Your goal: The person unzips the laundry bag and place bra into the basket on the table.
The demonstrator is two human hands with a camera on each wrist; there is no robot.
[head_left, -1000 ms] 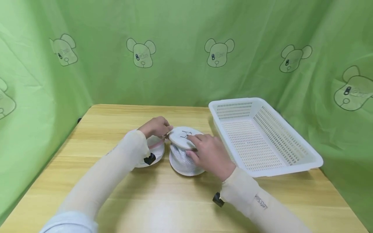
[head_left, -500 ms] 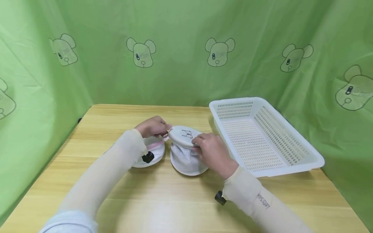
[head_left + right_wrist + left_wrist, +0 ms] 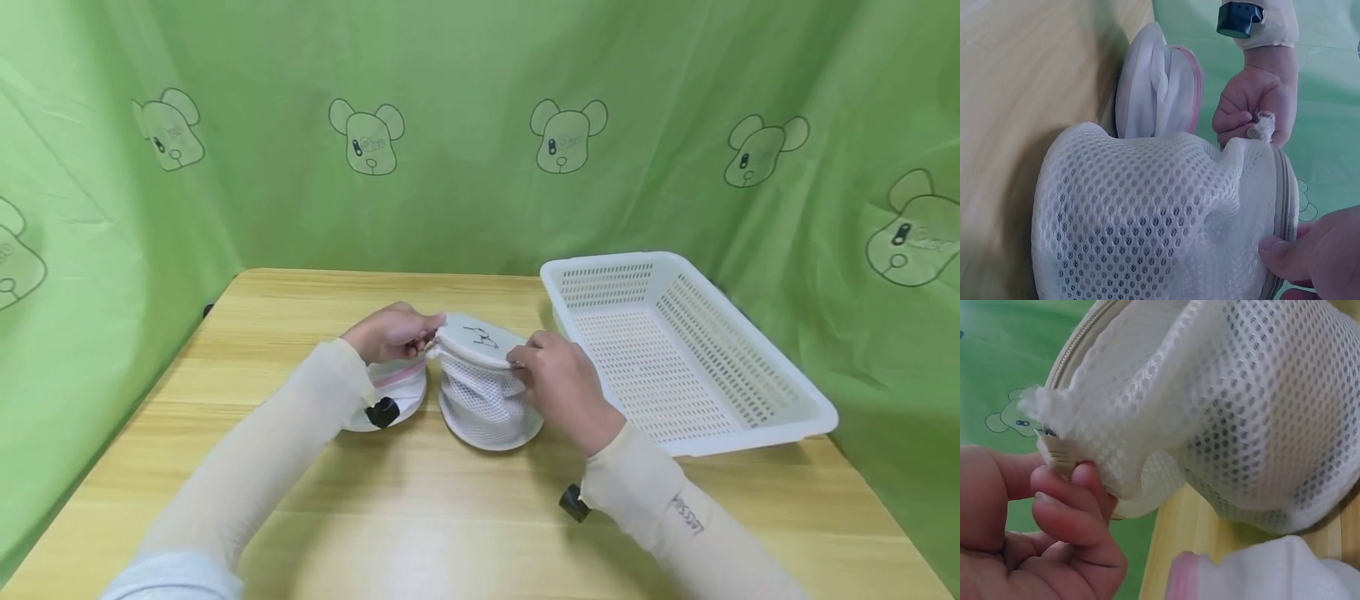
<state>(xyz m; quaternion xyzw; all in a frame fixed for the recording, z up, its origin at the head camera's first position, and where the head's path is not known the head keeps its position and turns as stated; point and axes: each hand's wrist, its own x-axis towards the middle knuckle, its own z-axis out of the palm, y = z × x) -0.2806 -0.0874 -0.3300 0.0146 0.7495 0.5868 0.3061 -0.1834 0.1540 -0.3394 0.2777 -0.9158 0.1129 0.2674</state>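
A white mesh laundry bag [image 3: 491, 404] stands upright on the table, its round lid [image 3: 472, 333] bearing a dark line drawing. A zip [image 3: 1288, 187] runs around the rim below the lid. My left hand [image 3: 393, 332] pinches the small fabric tab [image 3: 1059, 453] at the zip's end, on the bag's left side. On the opposite side my right hand [image 3: 562, 379] pinches the zipped rim between thumb and fingers; its fingertips are partly hidden. A second white bag with a pink band [image 3: 1166, 94] lies just to the left, partly covered by the left hand and wrist camera.
A white perforated plastic basket [image 3: 750, 437] stands on the right of the wooden table [image 3: 420, 517], close to my right hand. Green curtains [image 3: 465, 217] printed with bear heads enclose the back and sides.
My right hand has shifted slightly right along the rim, from lying on the lid to pinching its edge. The bag's top has risen and its mesh side is straighter. My left hand keeps its hold.
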